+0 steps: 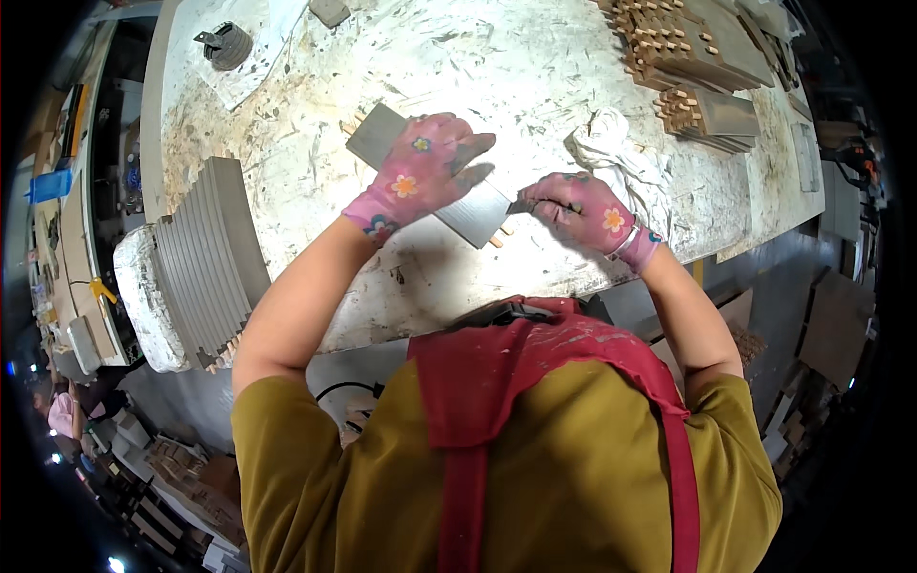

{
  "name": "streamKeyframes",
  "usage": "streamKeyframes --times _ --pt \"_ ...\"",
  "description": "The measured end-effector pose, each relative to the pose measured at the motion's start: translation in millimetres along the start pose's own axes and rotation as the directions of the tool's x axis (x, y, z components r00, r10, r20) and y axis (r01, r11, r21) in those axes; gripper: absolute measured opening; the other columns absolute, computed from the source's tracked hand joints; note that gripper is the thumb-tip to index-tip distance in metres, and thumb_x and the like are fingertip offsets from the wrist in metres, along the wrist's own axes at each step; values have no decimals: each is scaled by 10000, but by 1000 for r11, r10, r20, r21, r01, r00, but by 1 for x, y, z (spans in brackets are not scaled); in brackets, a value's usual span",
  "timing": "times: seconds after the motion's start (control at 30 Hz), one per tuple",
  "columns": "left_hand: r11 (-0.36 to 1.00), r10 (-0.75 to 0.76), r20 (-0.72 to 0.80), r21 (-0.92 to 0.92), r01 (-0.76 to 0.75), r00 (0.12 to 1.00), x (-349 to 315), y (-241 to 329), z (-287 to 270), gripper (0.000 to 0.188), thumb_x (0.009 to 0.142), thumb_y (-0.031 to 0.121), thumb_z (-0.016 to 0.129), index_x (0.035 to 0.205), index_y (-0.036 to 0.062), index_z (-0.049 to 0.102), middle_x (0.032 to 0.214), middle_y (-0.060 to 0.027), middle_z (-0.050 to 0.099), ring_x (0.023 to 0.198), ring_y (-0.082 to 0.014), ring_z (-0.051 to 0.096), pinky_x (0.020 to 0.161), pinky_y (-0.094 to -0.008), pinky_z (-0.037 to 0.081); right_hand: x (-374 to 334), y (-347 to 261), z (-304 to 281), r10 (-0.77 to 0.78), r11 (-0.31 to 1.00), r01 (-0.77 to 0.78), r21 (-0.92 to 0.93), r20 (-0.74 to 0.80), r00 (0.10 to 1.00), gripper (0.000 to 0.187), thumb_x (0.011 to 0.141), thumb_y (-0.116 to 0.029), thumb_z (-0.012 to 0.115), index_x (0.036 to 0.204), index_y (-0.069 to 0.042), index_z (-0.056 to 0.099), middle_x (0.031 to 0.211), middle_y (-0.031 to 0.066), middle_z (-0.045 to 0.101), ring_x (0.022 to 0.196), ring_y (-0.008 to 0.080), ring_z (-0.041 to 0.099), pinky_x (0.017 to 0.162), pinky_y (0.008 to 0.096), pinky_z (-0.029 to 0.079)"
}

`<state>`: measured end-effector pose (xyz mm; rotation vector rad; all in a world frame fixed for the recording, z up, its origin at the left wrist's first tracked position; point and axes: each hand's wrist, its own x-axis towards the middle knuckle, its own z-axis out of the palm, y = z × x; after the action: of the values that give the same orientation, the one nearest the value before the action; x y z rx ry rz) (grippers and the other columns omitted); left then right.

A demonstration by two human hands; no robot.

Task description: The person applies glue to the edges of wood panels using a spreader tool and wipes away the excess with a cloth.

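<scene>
A narrow grey board (373, 132) lies slantwise on the worktable before me, with wooden dowels sticking out at both ends. Across its middle rests my left hand (420, 167), in a pink flowered glove, its index finger and thumb stretched out and apart. My right hand (576, 212), gloved the same way, is closed just beyond the board's right end. A small dark tip shows at its fingertips, close to the board's edge; what it belongs to is hidden by the fingers. A crumpled white cloth (621, 158) lies beside and behind the right hand.
Grey boards (215, 258) stand in a leaning row at the left, against a white-wrapped block (148, 296). Doweled boards (728, 116) are stacked at the far right. A dark round container (227, 48) sits far left on a stained sheet. The white tabletop (420, 57) is scuffed.
</scene>
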<state>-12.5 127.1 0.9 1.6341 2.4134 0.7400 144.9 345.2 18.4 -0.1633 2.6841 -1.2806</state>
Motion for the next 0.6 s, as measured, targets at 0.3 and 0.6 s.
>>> streamKeyframes --times 0.3,0.6 --pt "989 105 220 78 -125 970 -11 19 -31 883 615 300 850 1393 98 484 1297 -130 506 1272 -363 443 1104 -467 368 -3 0 -12 236 941 -171 292 -202 951 327 946 -248 595 1155 -3 650 987 124 697 879 174 643 803 309 512" --pt "-416 -345 -41 -889 -192 938 2 47 -71 720 896 487 644 1416 45 412 1133 -115 587 1093 -228 546 1037 -390 421 -25 -9 -14 390 794 -111 597 -362 847 347 928 -211 625 1194 11 634 1025 50 660 903 117 581 797 272 486"
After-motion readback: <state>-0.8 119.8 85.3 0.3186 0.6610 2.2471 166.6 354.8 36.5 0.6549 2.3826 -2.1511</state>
